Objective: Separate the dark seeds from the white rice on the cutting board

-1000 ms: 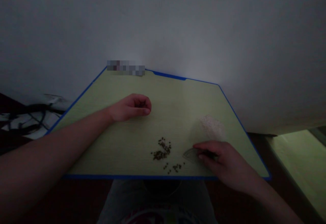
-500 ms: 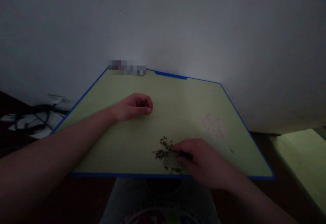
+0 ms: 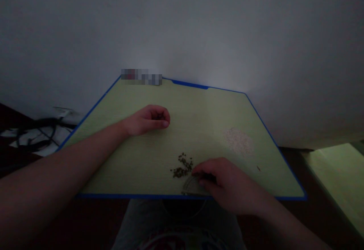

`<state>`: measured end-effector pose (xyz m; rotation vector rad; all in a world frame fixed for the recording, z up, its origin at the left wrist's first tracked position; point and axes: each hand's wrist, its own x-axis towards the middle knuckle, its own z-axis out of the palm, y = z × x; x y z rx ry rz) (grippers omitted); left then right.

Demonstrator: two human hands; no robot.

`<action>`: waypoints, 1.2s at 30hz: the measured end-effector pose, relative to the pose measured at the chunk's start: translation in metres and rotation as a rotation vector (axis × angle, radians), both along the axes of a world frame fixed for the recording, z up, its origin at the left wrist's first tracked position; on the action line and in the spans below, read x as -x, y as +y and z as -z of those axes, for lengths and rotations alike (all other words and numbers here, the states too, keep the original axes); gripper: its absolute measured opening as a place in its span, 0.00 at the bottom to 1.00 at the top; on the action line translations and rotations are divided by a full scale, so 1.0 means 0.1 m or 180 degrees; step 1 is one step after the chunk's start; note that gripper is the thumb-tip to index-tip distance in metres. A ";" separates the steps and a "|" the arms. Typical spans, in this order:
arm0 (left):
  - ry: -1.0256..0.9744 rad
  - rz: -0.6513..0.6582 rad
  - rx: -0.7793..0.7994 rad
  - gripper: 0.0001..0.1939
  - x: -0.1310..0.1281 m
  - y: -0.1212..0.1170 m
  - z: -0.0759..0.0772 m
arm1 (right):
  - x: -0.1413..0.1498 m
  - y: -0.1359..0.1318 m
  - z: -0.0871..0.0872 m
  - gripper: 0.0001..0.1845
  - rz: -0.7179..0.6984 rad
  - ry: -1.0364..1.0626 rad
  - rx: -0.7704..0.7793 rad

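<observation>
My right hand [image 3: 220, 182] is closed on a clear plastic protractor [image 3: 190, 185], whose curved edge points left over the table's front edge area. Just left of its fingertips lies a loose cluster of small dark brown grains [image 3: 180, 171]. A few more grains show by the protractor's curved edge. Farther up the table, my left hand [image 3: 150, 120] rests on its side with fingers curled; something dark shows inside the curl, too dim to name. To the right is a flat pile of pale, rice-like grains [image 3: 239, 141].
The light table [image 3: 127, 174] has a blue rim and stands against a wall. A blurred-out object [image 3: 141, 76] sits at its back left corner. A thin dark sliver [image 3: 258, 168] lies at the right. Below the front edge a dark round container [image 3: 183, 207] shows between my legs.
My right hand has moved left with the protractor, from beside the pale pile to the dark grains, then slightly toward the front edge. The left hand stays put.
</observation>
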<state>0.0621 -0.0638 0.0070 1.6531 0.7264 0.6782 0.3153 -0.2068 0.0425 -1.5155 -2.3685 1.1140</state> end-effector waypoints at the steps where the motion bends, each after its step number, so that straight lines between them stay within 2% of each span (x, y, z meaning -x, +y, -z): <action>1: 0.0006 -0.0001 0.0008 0.11 0.00 0.00 0.00 | 0.01 0.00 0.00 0.15 -0.0028 -0.0003 0.0027; 10: -0.0010 0.0012 0.0011 0.10 0.00 -0.01 -0.02 | -0.11 -0.03 0.04 0.16 0.0121 0.0005 -0.0075; 21: 0.0047 0.0000 -0.0070 0.12 0.01 0.00 -0.01 | 0.14 0.03 -0.04 0.12 -0.0159 -0.0109 0.0057; 30: -0.0022 0.0045 -0.0061 0.12 0.00 0.00 -0.01 | 0.03 -0.02 -0.04 0.15 -0.0090 -0.0002 0.0142; 36: -0.0012 0.0040 -0.0026 0.12 0.01 0.00 -0.02 | -0.04 -0.17 -0.01 0.15 0.0028 -0.0052 -0.0008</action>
